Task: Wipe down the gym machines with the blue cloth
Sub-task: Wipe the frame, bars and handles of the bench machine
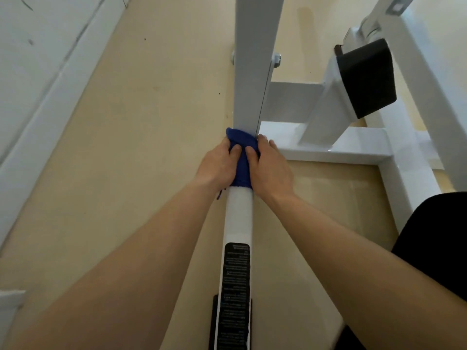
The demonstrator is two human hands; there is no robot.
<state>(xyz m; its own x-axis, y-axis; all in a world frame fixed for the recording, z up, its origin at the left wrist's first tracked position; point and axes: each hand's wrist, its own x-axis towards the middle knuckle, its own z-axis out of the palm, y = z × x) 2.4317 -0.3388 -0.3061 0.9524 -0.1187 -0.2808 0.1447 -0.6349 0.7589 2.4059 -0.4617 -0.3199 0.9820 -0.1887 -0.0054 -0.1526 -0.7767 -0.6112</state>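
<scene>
Both hands are working at the far end of a white tube (239,213) of the gym machine, right where it is meeting a flat white upright (250,72). The blue cloth (241,160) is sitting wrapped round the tube at that joint, its top edge bunching against the foot of the upright. The left hand (217,164) is clasping the cloth from the left, fingers curling round it, thumb lying on top. The right hand (271,168) is clasping it from the right, thumb pressing on the cloth just beside the other thumb. Both hands are closing round cloth and tube together. A loose blue thread is hanging below the left wrist.

Nearer the camera, a black label (236,286) is running along the tube; its print is too small to read. To the right, a white base frame (336,150) is lying on the beige floor (139,147), and a black pad (366,79) is sitting on an angled white bracket above it
</scene>
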